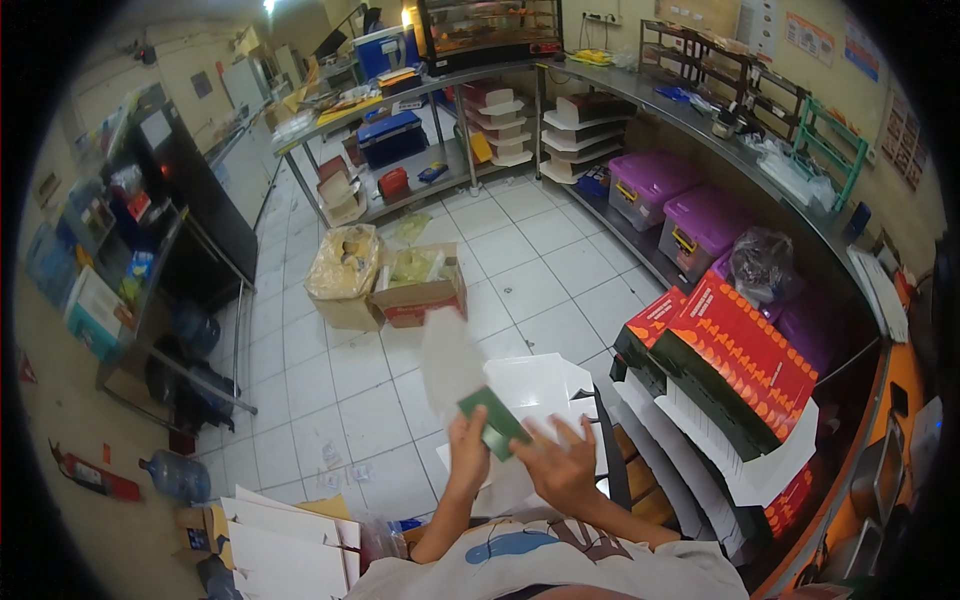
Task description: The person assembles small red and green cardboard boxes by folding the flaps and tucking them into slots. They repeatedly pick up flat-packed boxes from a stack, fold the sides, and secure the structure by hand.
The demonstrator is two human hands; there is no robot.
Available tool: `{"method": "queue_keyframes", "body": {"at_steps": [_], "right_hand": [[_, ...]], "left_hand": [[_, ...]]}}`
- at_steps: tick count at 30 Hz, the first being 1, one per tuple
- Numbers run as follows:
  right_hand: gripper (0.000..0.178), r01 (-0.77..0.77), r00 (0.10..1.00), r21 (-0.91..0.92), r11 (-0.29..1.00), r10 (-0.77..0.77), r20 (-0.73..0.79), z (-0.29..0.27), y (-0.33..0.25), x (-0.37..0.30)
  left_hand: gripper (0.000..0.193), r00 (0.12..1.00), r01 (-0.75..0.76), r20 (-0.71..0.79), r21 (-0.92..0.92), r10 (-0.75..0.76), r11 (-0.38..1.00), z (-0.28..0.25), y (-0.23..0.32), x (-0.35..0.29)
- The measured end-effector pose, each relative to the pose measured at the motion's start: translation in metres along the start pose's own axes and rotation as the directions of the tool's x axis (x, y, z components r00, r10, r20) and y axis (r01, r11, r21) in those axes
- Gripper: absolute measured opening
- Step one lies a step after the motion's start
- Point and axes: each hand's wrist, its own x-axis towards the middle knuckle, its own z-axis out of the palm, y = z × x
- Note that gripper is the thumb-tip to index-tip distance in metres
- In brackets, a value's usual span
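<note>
In front of my body I hold a cardboard food box (493, 424) with a green side panel and a white flap that is blurred by motion. My left hand (468, 448) grips its near left side, thumb on the green panel. My right hand (560, 465) meets the panel's right edge with thumb and forefinger, its other fingers raised and slightly apart. Beneath my hands lies white cardboard (545, 385), partly hidden by them. Close by on the right, red and green printed boxes (735, 350) stand piled on white-edged cardboard.
White cardboard sheets (285, 545) are stacked at my lower left. On the tiled floor ahead stand two open cartons, one lined with plastic (345, 265), the other low (425, 290). Purple-lidded bins (655, 185) sit under the right counter. A water jug (175, 477) stands left.
</note>
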Motion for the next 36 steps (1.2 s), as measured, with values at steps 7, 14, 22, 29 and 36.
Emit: {"method": "queue_keyframes", "body": {"at_steps": [7,14,22,29,36], "right_hand": [[0.037,-0.220,0.971,0.731,0.646,0.216,0.101,0.024,0.024,0.017],[0.044,0.012,1.000,0.662,0.750,0.007,-0.026,0.040,0.048,0.016],[0.041,0.110,0.989,0.460,0.881,-0.144,0.039,0.034,0.054,0.035],[0.039,0.127,0.991,0.589,0.798,-0.128,-0.040,0.036,0.060,0.040],[0.037,0.186,0.982,0.356,0.916,-0.187,-0.033,0.047,0.036,0.023]], "left_hand": [[0.027,0.997,-0.070,-0.020,-0.161,0.068,0.984,-0.005,0.059,0.011],[0.025,0.995,-0.074,-0.075,-0.126,0.065,0.989,-0.004,0.050,0.014],[0.024,0.982,-0.182,-0.052,0.043,0.184,0.982,0.020,0.017,0.018],[0.025,0.996,-0.039,-0.084,-0.025,0.037,0.999,0.023,0.022,0.015],[0.028,0.997,0.043,-0.066,-0.007,-0.044,0.999,0.020,0.037,0.016]]}}
